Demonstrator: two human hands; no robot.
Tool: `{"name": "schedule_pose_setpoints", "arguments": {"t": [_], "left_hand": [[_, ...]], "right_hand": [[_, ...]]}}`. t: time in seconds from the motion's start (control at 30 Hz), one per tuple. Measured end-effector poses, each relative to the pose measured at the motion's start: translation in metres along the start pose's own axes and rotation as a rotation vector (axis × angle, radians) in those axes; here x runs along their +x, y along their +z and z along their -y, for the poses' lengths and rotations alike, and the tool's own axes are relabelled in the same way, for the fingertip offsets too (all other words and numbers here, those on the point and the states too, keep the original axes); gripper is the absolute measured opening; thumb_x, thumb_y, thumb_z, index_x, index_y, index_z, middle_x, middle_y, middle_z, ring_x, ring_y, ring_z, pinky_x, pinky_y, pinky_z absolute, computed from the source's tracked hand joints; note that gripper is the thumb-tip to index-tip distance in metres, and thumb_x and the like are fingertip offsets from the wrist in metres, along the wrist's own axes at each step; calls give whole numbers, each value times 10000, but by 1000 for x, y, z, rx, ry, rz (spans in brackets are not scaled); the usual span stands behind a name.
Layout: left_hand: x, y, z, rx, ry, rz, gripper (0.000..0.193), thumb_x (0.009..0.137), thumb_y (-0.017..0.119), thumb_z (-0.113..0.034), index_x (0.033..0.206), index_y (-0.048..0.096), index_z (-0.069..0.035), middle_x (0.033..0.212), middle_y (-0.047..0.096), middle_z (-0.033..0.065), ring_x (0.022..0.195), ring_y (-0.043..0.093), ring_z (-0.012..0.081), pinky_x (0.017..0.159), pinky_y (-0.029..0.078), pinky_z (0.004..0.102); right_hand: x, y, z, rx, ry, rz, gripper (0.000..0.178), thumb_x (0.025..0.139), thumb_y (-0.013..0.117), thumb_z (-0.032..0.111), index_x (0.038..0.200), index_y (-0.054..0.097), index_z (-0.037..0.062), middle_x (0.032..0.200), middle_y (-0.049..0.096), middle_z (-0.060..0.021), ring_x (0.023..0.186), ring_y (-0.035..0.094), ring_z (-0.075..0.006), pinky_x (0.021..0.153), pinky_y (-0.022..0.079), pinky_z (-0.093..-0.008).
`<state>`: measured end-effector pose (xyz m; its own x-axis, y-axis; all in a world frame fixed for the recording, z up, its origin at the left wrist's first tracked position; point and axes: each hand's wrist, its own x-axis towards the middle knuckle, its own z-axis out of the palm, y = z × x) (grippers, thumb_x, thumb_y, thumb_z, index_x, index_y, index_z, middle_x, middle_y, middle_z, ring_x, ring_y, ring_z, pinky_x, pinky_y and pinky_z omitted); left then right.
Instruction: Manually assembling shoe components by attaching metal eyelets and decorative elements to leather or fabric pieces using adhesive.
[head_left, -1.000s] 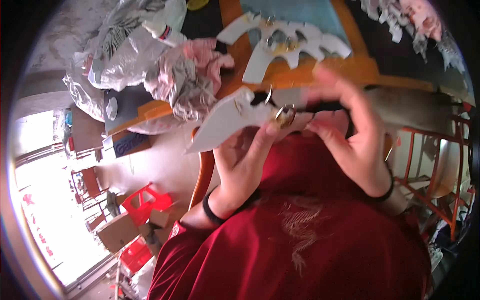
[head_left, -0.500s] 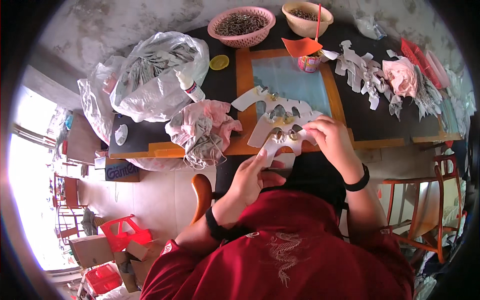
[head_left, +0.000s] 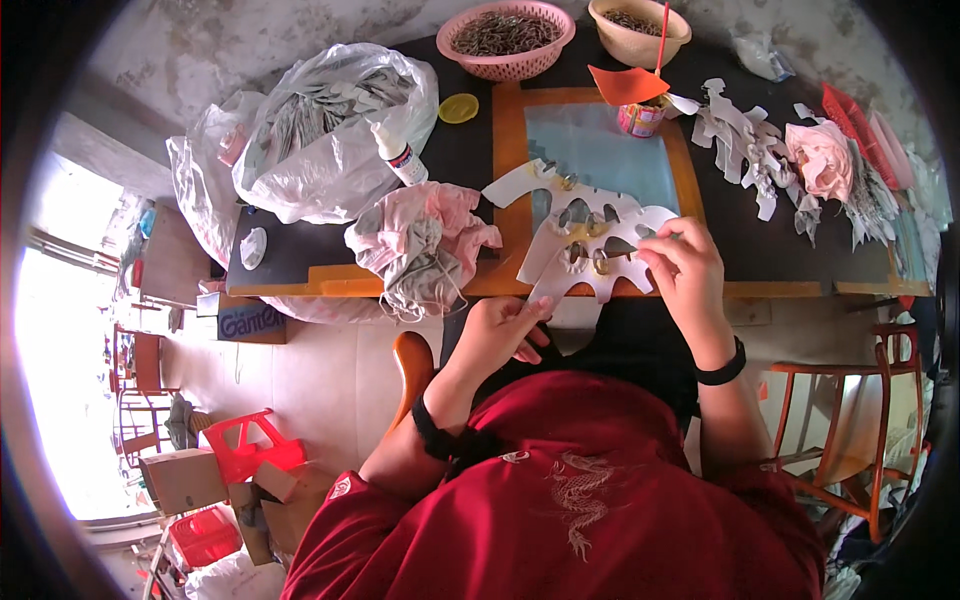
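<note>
My right hand (head_left: pixel 682 270) pinches the right edge of a white cut-out card shape (head_left: pixel 590 250) with several holes and metal rings, which lies on the front of the orange-framed board (head_left: pixel 505 150). My left hand (head_left: pixel 497 330) hangs just below the table edge, fingers loosely apart, touching nothing I can see. A second white cut-out (head_left: pixel 530 180) lies on the board behind the first. A crumpled pink and grey cloth (head_left: pixel 420 245) sits left of the card.
A pink basket (head_left: pixel 510 35) and a beige bowl (head_left: pixel 640 25) stand at the back. Clear plastic bags (head_left: pixel 320 130) and a glue bottle (head_left: pixel 400 155) lie left. More white cut-outs (head_left: pixel 745 140) and pink cloth (head_left: pixel 825 160) lie right. An orange metal chair (head_left: pixel 850 400) stands at my right.
The card came down from in front of my chest onto the board. My left hand let go of it and dropped below the table edge; my right hand still holds it.
</note>
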<state>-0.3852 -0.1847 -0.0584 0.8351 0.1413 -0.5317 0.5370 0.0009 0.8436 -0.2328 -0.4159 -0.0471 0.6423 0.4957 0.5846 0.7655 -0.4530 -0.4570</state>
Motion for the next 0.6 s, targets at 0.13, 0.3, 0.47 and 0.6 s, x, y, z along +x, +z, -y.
{"name": "schedule_pose_setpoints", "arguments": {"t": [0.13,0.3,0.47,0.6], "left_hand": [[-11,-5,-8,202,59,-89,419,944,625,-342,953,678,74,724,686,113,525,644,150,485,500,244],[-30,-25,-10,327,53,-216,410,907,676,-349,916,695,61,712,689,98,521,620,112,477,482,236],[-53,-56,-22,40,165,-358,281,923,643,-207,960,687,69,733,684,135,524,618,136,481,508,241],[-64,-95,-30,-47,431,-577,291,962,589,-214,945,681,62,706,656,114,526,616,152,498,514,266]], "right_hand": [[-1,-6,-8,23,31,-183,167,815,726,127,967,693,67,895,598,-65,798,595,-196,712,478,-321],[-17,-28,-31,985,613,-386,288,975,591,231,1163,645,19,962,623,-10,861,562,-103,802,458,-264],[-22,-62,-51,1612,745,-404,381,981,555,367,1182,619,50,970,582,-18,893,537,-156,837,429,-307],[-27,-82,-49,1679,747,-467,399,984,540,397,1170,623,54,976,590,-28,894,543,-172,868,438,-326]]}}
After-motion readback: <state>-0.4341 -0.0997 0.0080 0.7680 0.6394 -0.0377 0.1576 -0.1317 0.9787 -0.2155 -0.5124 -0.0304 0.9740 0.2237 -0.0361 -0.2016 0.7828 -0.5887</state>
